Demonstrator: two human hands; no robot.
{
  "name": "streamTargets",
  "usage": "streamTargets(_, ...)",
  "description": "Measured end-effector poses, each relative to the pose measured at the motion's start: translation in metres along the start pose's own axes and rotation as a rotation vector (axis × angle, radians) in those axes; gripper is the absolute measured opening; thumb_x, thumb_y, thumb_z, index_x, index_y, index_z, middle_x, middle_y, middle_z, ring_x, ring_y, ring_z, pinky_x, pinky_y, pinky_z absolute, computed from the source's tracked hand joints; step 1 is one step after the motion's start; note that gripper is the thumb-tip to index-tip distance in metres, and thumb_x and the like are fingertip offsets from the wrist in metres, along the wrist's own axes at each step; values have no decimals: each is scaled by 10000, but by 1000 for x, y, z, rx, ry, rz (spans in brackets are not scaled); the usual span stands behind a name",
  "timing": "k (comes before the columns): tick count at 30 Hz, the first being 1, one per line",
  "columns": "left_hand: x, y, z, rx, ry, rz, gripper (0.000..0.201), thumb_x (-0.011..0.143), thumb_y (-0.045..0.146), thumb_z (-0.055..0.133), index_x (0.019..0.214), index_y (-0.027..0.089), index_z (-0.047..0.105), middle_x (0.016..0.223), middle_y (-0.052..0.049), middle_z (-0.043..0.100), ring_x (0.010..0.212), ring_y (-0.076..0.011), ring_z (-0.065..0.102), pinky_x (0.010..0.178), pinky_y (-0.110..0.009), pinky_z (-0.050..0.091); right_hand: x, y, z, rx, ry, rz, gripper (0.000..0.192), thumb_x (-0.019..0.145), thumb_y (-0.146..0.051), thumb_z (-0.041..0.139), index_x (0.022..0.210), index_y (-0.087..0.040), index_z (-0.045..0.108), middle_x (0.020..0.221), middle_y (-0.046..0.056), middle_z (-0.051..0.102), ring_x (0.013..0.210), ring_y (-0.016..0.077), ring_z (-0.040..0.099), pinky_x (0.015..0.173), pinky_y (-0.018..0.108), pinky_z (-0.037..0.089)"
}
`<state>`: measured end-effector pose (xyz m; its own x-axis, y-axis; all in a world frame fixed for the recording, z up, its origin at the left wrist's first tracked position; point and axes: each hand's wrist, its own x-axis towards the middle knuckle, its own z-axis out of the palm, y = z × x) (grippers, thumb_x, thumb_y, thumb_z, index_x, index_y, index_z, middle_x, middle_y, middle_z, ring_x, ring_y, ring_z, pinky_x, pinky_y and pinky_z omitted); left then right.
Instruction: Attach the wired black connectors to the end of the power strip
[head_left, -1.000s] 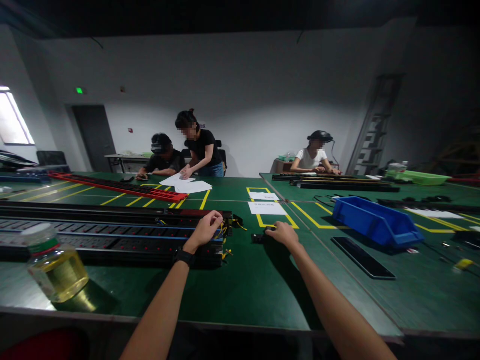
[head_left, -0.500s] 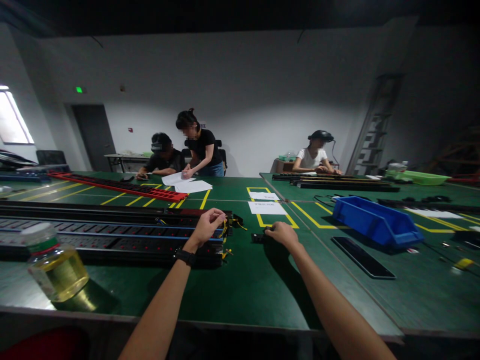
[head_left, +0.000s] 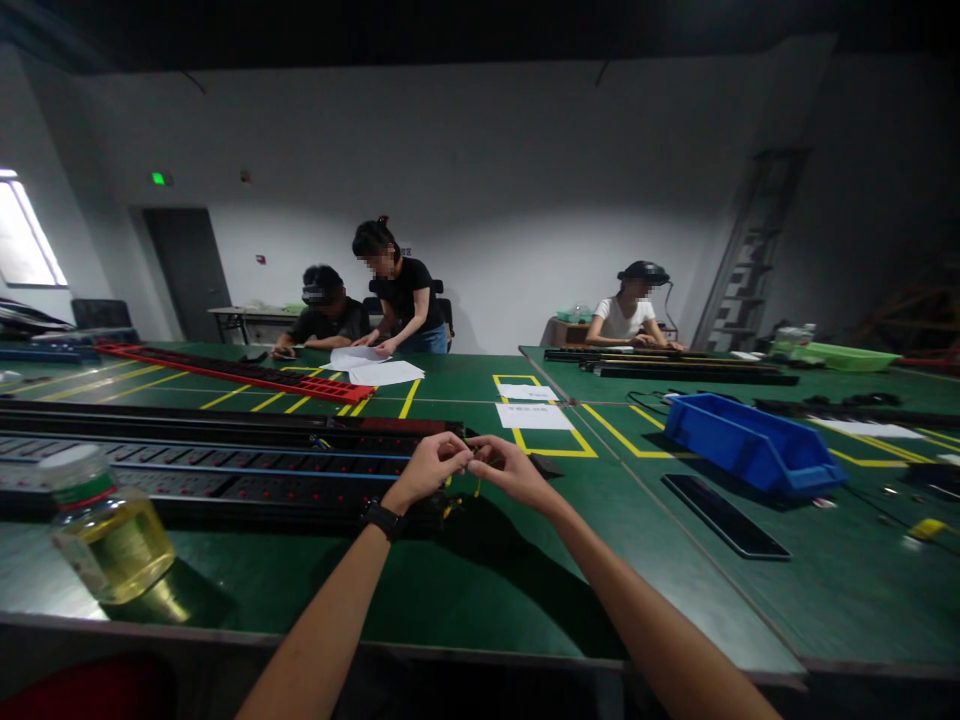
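Note:
My left hand is closed in a pinch at the right end of a long black rail assembly with blue strips and red dots. My right hand meets it there, its thumb and fingers also pinched together. Thin yellow wire hangs between and below the fingertips. The wire's upper part and whatever the right fingers hold are covered by the fingers. More yellow wire ends stick out at the assembly's lower corner. A small dark piece shows just behind my right hand; whether they touch, I cannot tell.
At the left stands a bottle of yellow liquid. To the right are a phone and a blue bin. Paper sheets and a red rail lie farther back. Several people sit or stand across the green table.
My right hand has moved left, away from the small black part on the table, to meet my left hand. My left hand has shifted slightly right and down. The standing person's hands moved on the papers.

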<state>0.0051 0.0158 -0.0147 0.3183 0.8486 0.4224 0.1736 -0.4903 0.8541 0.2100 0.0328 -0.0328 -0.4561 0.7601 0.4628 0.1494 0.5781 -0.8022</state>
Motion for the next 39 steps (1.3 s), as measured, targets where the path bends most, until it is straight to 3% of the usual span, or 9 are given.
streamTargets(6,0,-5,2,84,36,18,397,874,534,722,864,138,709,793,-52,723,654,-137,644,625,-251,499,1,5,9,-18,41,23,453,878,-537,700,1078,-134,747,696,-10,621,620,123,498,578,246,361)
streamTargets(12,-2,-1,1,157,-6,20,423,943,536,631,976,139,776,867,-78,775,677,-148,670,646,-254,504,3,9,2,34,55,79,521,876,-576,674,1098,-113,763,679,26,671,591,140,560,553,250,395)
streamTargets(19,-3,2,1,232,11,67,319,933,410,651,1044,155,807,1031,-99,812,929,-216,729,862,-316,549,2,6,-4,94,47,119,548,815,-606,739,1059,-118,792,713,53,714,617,150,598,582,268,446)
streamTargets(26,-2,-1,2,266,4,76,304,936,378,647,1109,176,794,1052,-79,811,925,-196,735,831,-286,543,5,15,-5,125,103,174,515,797,-556,742,1069,-121,791,708,47,718,628,156,622,594,274,475)
streamTargets(29,-2,-3,-1,337,69,62,285,935,356,637,1110,183,782,1023,-64,812,887,-182,733,813,-275,541,8,29,-18,-1,180,176,426,797,-502,712,1010,-141,792,727,59,739,637,178,648,590,282,476)
streamTargets(35,-2,-5,-14,669,209,3,225,950,320,582,971,221,783,920,-40,799,796,-187,698,756,-278,505,-4,61,-77,-587,428,257,188,838,-238,629,931,-182,783,878,107,791,831,248,731,749,331,503)
streamTargets(39,-4,-2,-18,780,240,-84,227,959,313,562,977,242,777,927,-47,797,809,-203,709,727,-277,482,-15,76,-96,-718,282,280,182,849,-193,632,948,-177,784,926,103,795,853,239,725,736,311,489)
